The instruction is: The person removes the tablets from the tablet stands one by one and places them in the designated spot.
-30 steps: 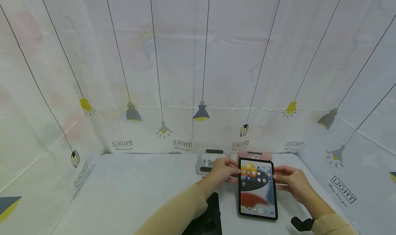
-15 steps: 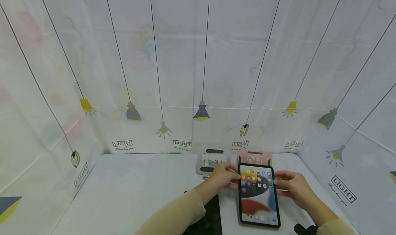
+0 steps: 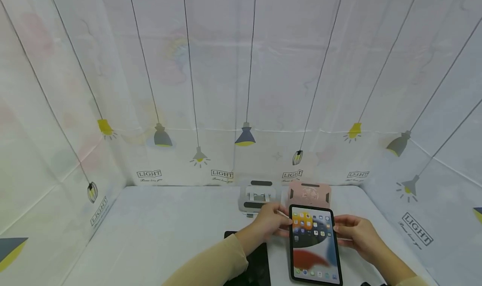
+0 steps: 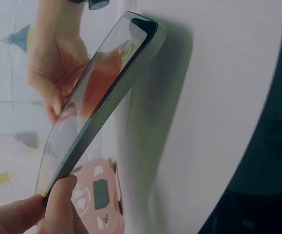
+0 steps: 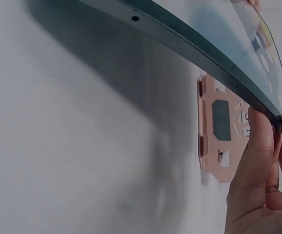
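Note:
A tablet (image 3: 314, 246) with its home screen lit and a dark frame is held tilted over the table between both hands. My left hand (image 3: 269, 224) pinches its left edge near the far end, thumb on the screen side, fingers beneath. At the right edge my right hand (image 3: 357, 235) grips it the same way. In the left wrist view the tablet (image 4: 99, 97) slants, with its shadow on the table below. Behind it stands a pink tablet stand (image 3: 309, 194), whose slotted plate also shows in the right wrist view.
A grey stand (image 3: 260, 194) is beside the pink one at the back. A flat glossy black thing (image 3: 256, 265) lies on the white table (image 3: 169, 227), partly hidden under my left forearm. Printed curtains (image 3: 211, 89) close off the back and sides.
Both hands have drawn the tablet toward me, lower in the head view, so that more of the pink stand shows behind it. The grip on it is the same.

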Tool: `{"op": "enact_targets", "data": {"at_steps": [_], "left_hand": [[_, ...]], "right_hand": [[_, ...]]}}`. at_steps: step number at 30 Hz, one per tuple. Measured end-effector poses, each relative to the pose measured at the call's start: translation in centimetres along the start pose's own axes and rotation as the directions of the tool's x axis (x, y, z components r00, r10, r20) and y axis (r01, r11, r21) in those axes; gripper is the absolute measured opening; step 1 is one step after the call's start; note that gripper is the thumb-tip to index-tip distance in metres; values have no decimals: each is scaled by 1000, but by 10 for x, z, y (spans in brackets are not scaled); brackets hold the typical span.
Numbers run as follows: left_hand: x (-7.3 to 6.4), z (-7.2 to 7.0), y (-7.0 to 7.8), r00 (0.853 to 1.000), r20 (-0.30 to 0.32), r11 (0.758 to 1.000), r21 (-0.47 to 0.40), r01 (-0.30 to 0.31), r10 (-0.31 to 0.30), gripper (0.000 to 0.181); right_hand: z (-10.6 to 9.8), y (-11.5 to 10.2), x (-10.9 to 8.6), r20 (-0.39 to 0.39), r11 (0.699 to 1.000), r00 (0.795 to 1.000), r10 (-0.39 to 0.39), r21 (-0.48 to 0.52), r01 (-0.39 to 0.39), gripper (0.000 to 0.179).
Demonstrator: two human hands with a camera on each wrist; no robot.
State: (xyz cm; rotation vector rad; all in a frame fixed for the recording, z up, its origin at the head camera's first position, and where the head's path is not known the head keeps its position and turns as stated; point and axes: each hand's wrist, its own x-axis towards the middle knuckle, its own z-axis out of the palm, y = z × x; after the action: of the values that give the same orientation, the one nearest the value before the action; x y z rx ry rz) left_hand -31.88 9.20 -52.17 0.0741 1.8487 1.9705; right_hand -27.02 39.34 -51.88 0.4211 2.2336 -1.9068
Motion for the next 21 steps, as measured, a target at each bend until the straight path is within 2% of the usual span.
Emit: {"op": "enact_targets", "data": {"at_steps": [6,13,21], "left_hand": [[-4,2,-5,999,-17,1000,-2,27,-27,20],[-13,2,-9,999,0,999,0,44,-44,21],[-12,2,-18,998,-6,998,1,67,-67,20]], "right_hand": [[1,3,-3,-7,999,999,37,12,-37,29],[3,9,-6,-20,997,997,71,9,-71,33],[5,15,-11,-24,995,995,97,23,-96,34]]}}
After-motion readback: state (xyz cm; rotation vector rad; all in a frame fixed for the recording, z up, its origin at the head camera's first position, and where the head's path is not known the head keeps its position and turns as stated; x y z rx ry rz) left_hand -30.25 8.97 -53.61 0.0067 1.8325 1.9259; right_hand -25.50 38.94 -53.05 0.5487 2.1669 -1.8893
